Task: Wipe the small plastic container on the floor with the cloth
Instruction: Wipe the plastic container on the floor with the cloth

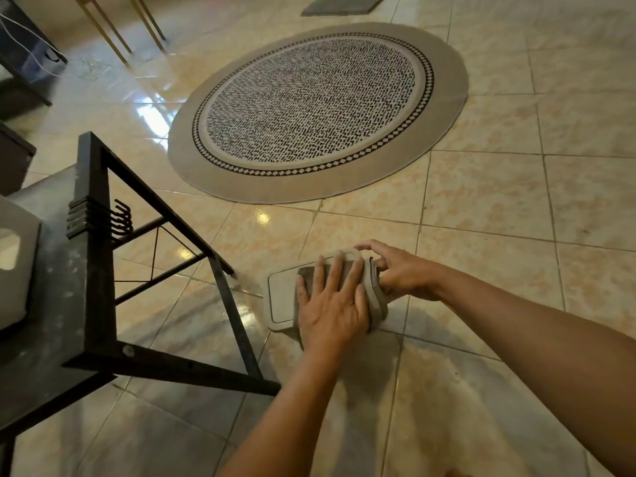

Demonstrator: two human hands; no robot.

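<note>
Frame, far left: grey cushion at the edge, on a dark dusty surface.
Table, left: black metal frame w/ thin cross-wires, tilted across lower left; its feet rest on the tiled floor.
Rug, upper centre: round, beige border, black-and-white speckled middle; lies flat, well apart from the hands.
Mat, top edge: grey corner, partly cut off.
Container, centre-low: small beige plastic container on the floor, just right of the table leg; lid side w/ rounded rectangular groove faces the camera. Whether flat or propped on edge: can't tell.
Cloth: brown-grey cloth spread over the container's right part, mostly hidden under the palm.
Left hand: fingers straight and spread, palm pressed flat on the cloth; not clasping anything, only pressing down.
Right hand: at the container's right end, fingers curled round the rim, thumb low, forefinger on the top corner; closed grip on the container.
Arms: both bare, entering from lower right.
</note>
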